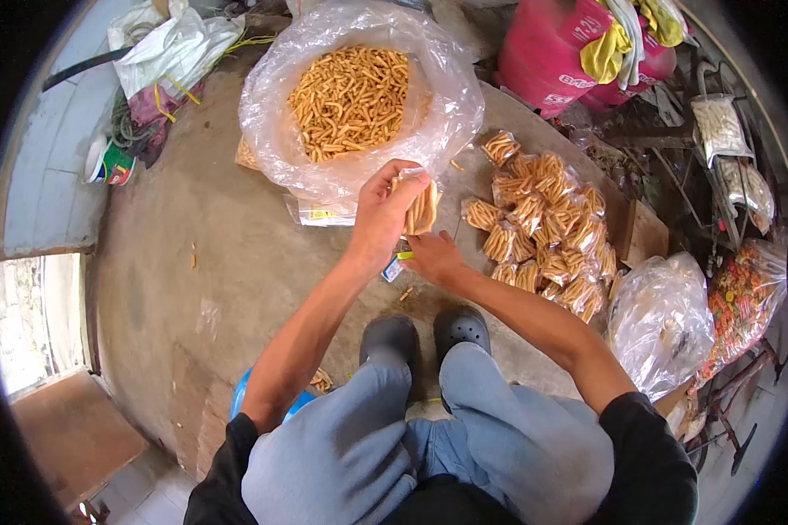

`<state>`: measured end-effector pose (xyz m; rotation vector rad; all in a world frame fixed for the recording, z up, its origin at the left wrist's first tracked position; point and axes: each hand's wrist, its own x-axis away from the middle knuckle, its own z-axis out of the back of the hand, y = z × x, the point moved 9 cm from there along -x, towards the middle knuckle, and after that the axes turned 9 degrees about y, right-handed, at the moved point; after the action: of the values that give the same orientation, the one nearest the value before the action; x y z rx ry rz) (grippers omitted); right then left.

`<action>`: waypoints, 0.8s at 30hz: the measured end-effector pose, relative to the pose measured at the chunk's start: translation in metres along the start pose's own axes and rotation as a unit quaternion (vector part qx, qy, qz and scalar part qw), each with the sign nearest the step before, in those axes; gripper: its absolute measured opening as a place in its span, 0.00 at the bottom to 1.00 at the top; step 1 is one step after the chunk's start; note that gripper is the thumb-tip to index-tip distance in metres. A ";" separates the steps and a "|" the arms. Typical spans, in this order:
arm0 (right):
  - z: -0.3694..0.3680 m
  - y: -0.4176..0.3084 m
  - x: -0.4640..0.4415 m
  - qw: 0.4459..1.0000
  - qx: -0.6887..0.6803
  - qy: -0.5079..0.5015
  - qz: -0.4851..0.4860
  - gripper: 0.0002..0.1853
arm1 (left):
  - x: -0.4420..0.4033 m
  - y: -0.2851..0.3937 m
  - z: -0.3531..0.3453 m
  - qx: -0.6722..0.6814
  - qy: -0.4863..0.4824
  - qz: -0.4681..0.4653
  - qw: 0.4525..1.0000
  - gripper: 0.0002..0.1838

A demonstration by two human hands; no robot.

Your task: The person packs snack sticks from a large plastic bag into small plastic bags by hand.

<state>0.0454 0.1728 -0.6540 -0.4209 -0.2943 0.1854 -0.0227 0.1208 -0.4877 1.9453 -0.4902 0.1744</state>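
My left hand (378,210) is closed around a small clear bag of fried snack sticks (423,208), held upright over the floor. Just below it, my right hand (435,258) has its fingers bent in near the bag's lower end. What those fingers grip is hidden. A small yellow-green item (405,255) shows at the right fingertips, beside a blue-and-white packet (394,268). Beyond my hands stands a large open plastic sack (271,131) with loose snack sticks (350,101) inside. To the right lies a pile of filled small bags (547,223).
Crumpled clear plastic (661,324) and a bag of colourful contents (744,302) lie at right. Pink sacks (556,52) stand at the back right. A white sack (179,52) and a small tub (109,162) are at left. Stray sticks dot the concrete floor (166,262).
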 end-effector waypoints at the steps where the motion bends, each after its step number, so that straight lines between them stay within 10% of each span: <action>1: 0.002 0.001 0.001 1.000 -0.001 0.011 -0.005 0.31 | 0.000 -0.001 0.002 -0.009 0.005 -0.004 1.000 0.07; 5: 0.029 0.013 0.007 0.994 0.003 0.107 0.000 0.30 | -0.001 -0.005 0.002 -0.034 0.012 -0.018 0.999 0.08; 7: 0.030 0.047 0.003 0.888 -0.424 0.165 -0.065 0.29 | -0.001 -0.005 0.002 -0.062 0.008 -0.034 0.997 0.07; 8: 0.044 0.049 0.013 0.888 -0.421 0.168 -0.073 0.29 | 0.000 -0.003 0.002 -0.091 0.011 -0.057 0.994 0.07; 10: 0.098 0.040 0.035 0.722 -0.672 0.144 -0.076 0.27 | 0.002 -0.005 -0.003 -0.091 -0.005 -0.050 0.995 0.07; 15: 0.156 0.036 0.063 0.882 -0.449 0.124 -0.077 0.22 | -0.005 -0.033 -0.025 -0.134 -0.069 -0.056 0.987 0.07; 20: 0.166 0.084 0.084 0.890 -0.405 0.166 -0.125 0.20 | -0.008 -0.060 -0.051 -0.099 -0.104 -0.026 0.989 0.14; 24: 0.188 0.170 0.107 0.921 -0.114 0.231 -0.291 0.19 | -0.010 -0.061 -0.056 -0.177 -0.100 -0.057 0.977 0.19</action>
<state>0.0671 0.4209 -0.5366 -0.5758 0.0361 -0.5354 -0.0009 0.1951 -0.5189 1.6401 -0.5022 -0.1756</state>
